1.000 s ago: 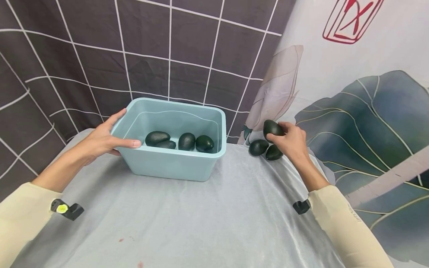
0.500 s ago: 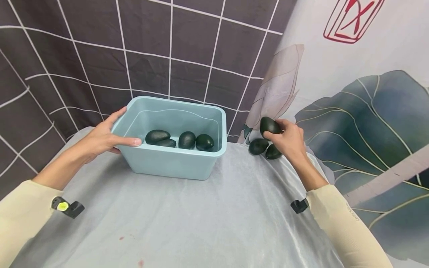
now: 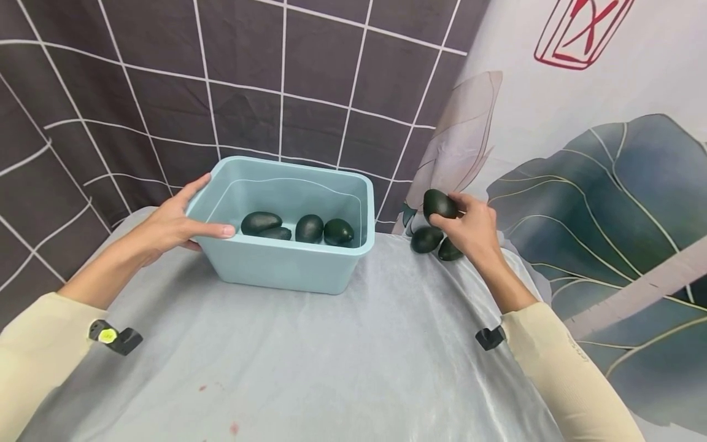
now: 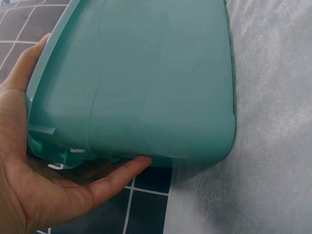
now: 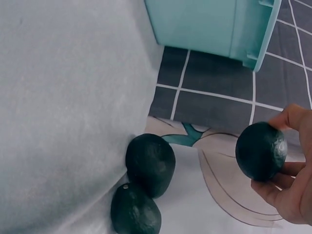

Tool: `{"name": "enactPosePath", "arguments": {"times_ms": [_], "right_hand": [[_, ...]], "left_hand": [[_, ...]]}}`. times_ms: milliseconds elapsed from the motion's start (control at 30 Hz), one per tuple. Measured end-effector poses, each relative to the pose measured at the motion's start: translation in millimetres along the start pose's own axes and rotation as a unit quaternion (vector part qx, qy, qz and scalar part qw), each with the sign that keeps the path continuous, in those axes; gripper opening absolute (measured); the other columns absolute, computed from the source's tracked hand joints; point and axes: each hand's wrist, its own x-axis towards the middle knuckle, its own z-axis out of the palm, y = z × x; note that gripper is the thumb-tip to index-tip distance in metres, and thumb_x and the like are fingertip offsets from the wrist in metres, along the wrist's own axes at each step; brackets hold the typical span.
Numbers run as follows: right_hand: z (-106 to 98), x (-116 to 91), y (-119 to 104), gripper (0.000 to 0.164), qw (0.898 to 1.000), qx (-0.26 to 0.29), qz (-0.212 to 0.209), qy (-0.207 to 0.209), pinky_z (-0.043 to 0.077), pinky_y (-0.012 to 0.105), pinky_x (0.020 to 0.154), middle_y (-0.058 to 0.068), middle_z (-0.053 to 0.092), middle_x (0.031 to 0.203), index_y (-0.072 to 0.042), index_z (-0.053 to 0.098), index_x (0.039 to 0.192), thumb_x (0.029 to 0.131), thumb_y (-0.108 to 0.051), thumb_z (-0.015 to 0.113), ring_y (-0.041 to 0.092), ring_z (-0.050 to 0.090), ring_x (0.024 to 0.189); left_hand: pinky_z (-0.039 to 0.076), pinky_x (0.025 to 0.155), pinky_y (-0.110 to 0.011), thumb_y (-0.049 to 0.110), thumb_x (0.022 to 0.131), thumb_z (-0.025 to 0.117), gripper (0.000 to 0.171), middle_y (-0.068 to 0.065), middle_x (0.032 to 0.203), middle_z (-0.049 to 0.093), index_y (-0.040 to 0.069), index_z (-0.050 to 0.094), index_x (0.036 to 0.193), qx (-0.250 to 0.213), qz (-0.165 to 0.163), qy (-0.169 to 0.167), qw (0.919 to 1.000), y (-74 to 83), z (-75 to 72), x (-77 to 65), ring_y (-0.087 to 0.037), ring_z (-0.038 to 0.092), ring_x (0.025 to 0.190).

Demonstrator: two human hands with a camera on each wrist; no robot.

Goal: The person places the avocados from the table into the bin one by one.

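The right grip [image 3: 475,224] pinches a dark green, egg-shaped avocado [image 3: 439,204] between thumb and fingers, holding it up off the grey, cloth-covered tabletop [image 3: 309,356]. Below the right grip, two more dark green avocados [image 3: 427,240] lie touching each other at the cloth's far edge; the right wrist view shows the held one apart from both.

The left grip [image 3: 166,227] holds the left end of a light blue, rectangular plastic bin [image 3: 282,270], its thumb stretched along the near rim and its other fingers reaching round toward the far corner. The bin stands upright on the tabletop, directly right of the left grip and well to the left of the right grip. Inside it, to the right of the left grip, four dark green avocados [image 3: 309,229] lie on the bottom: two close together on the side nearer that grip, two side by side farther along.

Beyond the left grip and the bin hangs a dark grey cloth with a white grid [image 3: 243,129]. Behind and to the right of the right grip is a white cloth printed with large blue-green leaves [image 3: 596,184].
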Motion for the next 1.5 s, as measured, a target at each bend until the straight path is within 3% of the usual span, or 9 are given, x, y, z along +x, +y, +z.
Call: {"name": "enactPosePath", "arguments": {"times_ms": [833,1500], "right_hand": [[3.0,2.3,-1.4,0.068,1.000,0.019,-0.009,-0.008,0.056,0.058,0.111,0.026,0.076,0.143,-0.001,0.067,0.154,0.093,-0.028,0.082,0.046,0.074,0.131],[-1.1,6.4,-8.4,0.068,1.000,0.019,-0.016,-0.017,0.049,0.058,0.120,0.022,0.078,0.142,-0.006,0.069,0.154,0.092,-0.030,0.082,0.045,0.074,0.133]], "left_hand": [[0.062,0.097,-0.050,0.038,0.098,0.088,0.131,-0.031,0.184,0.019,0.040,-0.013,0.181,0.002,0.003,0.001,1.0000,4.0,-0.6,4.1,-0.048,0.039,0.158],[0.062,0.096,-0.048,0.037,0.099,0.087,0.129,-0.031,0.183,0.021,0.041,-0.012,0.181,0.000,0.002,0.002,1.0000,-0.7,1.5,-0.8,-0.047,0.039,0.156]]}}
